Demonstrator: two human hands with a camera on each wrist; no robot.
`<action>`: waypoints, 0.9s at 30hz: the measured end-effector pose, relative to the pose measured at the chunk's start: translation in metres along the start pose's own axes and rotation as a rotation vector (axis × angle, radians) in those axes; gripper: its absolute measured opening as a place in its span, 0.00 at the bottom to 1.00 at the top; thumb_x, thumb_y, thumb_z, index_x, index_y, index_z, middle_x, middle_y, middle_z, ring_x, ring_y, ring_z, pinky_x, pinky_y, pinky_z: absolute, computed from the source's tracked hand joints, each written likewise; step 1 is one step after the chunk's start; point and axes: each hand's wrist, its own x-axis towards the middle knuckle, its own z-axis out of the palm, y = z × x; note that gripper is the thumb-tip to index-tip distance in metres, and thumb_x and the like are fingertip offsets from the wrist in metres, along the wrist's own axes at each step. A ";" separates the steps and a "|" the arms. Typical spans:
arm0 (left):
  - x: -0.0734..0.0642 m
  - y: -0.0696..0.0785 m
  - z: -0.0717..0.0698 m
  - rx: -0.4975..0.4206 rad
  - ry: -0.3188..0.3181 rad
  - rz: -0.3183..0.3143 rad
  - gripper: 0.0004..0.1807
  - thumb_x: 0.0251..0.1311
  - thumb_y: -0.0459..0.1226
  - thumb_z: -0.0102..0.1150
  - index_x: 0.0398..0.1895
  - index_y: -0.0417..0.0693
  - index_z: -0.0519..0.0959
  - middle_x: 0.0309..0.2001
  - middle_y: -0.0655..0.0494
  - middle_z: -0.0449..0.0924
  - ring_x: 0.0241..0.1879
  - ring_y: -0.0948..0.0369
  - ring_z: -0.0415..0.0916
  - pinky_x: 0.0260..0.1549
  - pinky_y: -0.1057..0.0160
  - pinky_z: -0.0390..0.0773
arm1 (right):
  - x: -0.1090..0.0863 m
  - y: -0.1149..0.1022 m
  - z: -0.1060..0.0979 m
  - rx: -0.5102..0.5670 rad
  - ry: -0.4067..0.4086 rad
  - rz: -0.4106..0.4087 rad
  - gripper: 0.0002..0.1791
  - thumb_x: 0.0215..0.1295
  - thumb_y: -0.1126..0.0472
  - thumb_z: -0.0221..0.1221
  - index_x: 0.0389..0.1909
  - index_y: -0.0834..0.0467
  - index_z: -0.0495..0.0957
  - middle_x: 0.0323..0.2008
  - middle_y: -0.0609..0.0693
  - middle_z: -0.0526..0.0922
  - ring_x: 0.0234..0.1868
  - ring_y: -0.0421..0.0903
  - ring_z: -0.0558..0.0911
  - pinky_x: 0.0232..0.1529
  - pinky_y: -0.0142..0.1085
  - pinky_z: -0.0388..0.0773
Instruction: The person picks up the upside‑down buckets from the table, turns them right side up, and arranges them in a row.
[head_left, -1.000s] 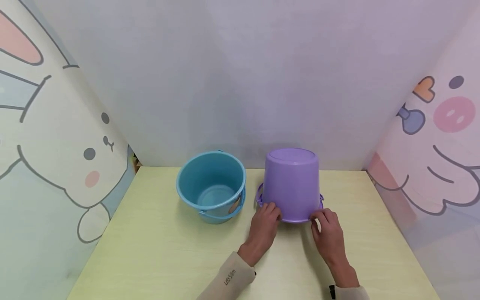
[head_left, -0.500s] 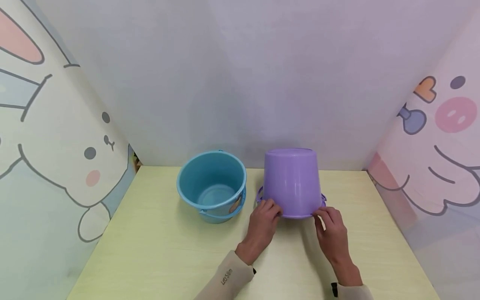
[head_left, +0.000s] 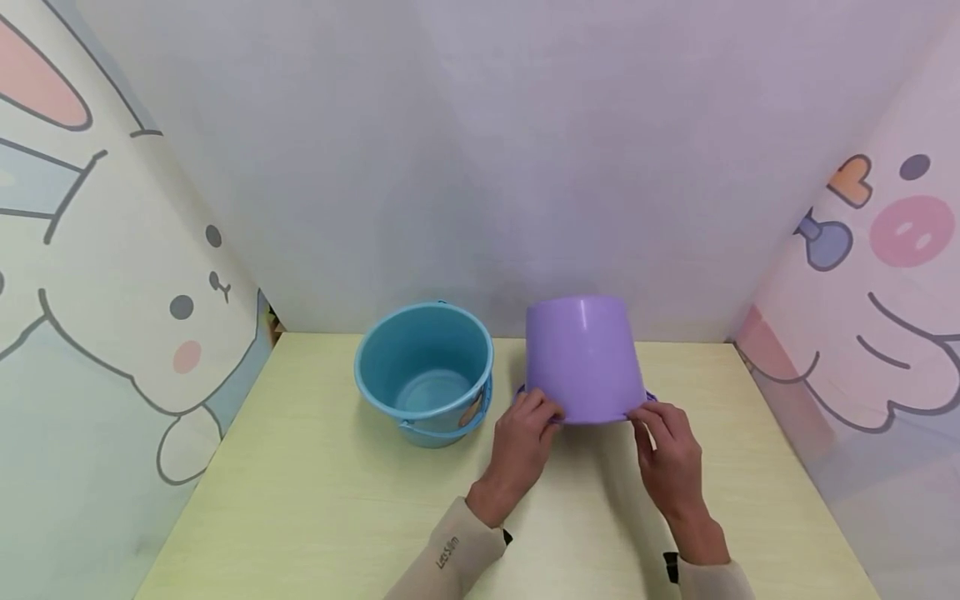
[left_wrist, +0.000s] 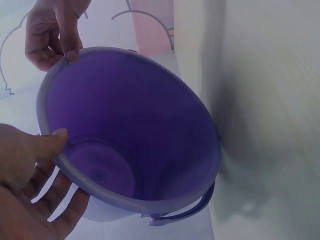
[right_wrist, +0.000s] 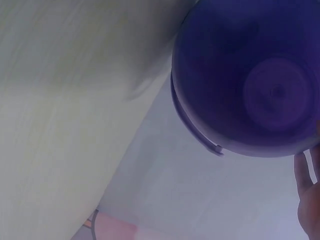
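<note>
Two buckets on one table point(head_left: 300, 508): one purple bucket point(head_left: 581, 362), one blue bucket point(head_left: 423, 354). Two hands, both on the purple one. Gripped at the left of its near rim by the left hand point(head_left: 519, 442), thumb over the inside, fingers bent behind. Pinched at the right of the same rim by the right hand point(head_left: 672, 454), between thumb and fingertips. Purple bucket: right of the blue one, near the back wall point(head_left: 480, 167), tipped over, mouth down and towards the near side, base up and towards the wall. Far rim touching the table or just above; cannot tell which. Inside, per both wrist views: just smooth wall and round bottom. One purple handle point(left_wrist: 199, 206) along the outside of the rim. Blue bucket: upright on the table, well apart from both hands, mouth up, inner wall and round bottom in sight. One blue handle point(head_left: 442, 436) folded down over its near side, one picture patch point(head_left: 470, 410) behind that. Two beige sleeves point(head_left: 453, 554), lettering on the left one. Two cartoon side panels: one rabbit print point(head_left: 150, 350) left, one pink-snouted print point(head_left: 911, 231) right.
</note>
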 end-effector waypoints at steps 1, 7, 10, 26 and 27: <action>0.001 0.001 -0.002 -0.004 0.000 -0.002 0.09 0.59 0.33 0.77 0.37 0.53 0.86 0.36 0.61 0.78 0.40 0.61 0.77 0.36 0.65 0.81 | 0.002 -0.001 0.000 -0.006 0.000 -0.002 0.19 0.47 0.87 0.68 0.40 0.70 0.83 0.40 0.66 0.81 0.43 0.64 0.80 0.67 0.17 0.61; 0.006 0.003 -0.009 -0.032 0.028 -0.004 0.08 0.60 0.35 0.77 0.38 0.52 0.85 0.37 0.60 0.78 0.40 0.60 0.78 0.36 0.63 0.82 | 0.013 -0.003 -0.001 -0.019 0.011 -0.017 0.20 0.46 0.89 0.68 0.40 0.69 0.84 0.40 0.65 0.82 0.42 0.63 0.80 0.64 0.17 0.63; 0.008 0.004 -0.013 -0.056 0.043 -0.011 0.09 0.58 0.34 0.78 0.38 0.51 0.85 0.37 0.59 0.79 0.39 0.60 0.79 0.35 0.63 0.82 | 0.017 -0.005 -0.001 -0.020 0.015 -0.025 0.20 0.47 0.89 0.67 0.41 0.69 0.84 0.40 0.65 0.82 0.41 0.62 0.80 0.60 0.20 0.64; 0.013 -0.001 -0.021 -0.128 0.063 -0.032 0.09 0.58 0.33 0.77 0.40 0.50 0.86 0.38 0.58 0.80 0.40 0.61 0.82 0.34 0.62 0.83 | 0.035 -0.006 0.005 0.026 0.041 -0.039 0.15 0.56 0.83 0.64 0.41 0.66 0.87 0.40 0.62 0.84 0.41 0.60 0.81 0.43 0.38 0.73; 0.014 -0.001 -0.021 -0.128 0.064 -0.034 0.09 0.58 0.33 0.77 0.40 0.50 0.86 0.38 0.58 0.80 0.40 0.61 0.82 0.34 0.61 0.82 | 0.036 -0.006 0.006 0.029 0.044 -0.036 0.16 0.55 0.83 0.64 0.41 0.65 0.87 0.40 0.62 0.84 0.41 0.60 0.81 0.43 0.37 0.73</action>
